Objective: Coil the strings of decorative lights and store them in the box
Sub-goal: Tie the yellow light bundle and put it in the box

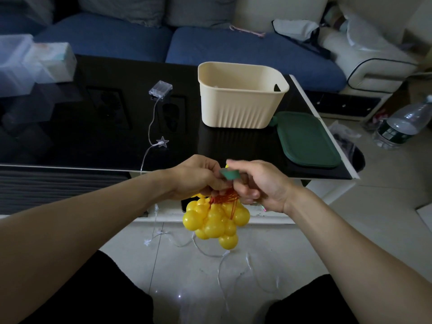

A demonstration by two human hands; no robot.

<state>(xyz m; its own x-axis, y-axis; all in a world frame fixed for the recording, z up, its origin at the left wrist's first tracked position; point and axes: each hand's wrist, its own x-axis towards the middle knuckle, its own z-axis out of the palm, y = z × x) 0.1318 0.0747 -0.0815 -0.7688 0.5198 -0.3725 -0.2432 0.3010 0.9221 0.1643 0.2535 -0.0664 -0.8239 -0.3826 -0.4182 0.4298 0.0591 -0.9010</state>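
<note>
The black glass counter carries the cream ribbed box, standing open and upright, with its green lid lying flat just beside it toward the person's right. The box looks close to empty, though its floor is mostly hidden.

In front of the counter's near edge, both hands hold the bunched yellow ball lights, which hang below them. The left hand has its grip curled round the gathered red wire at the top of the bunch. The right hand pinches a small green piece against that same gather; what the piece is cannot be told.

A second string, the clear star lights, runs from its battery case over the counter edge to the floor, not yet coiled.

To do this well, I judge the left grip should stay tight on the loops while the right secures the end, then lift the bunch whole into the box.
</note>
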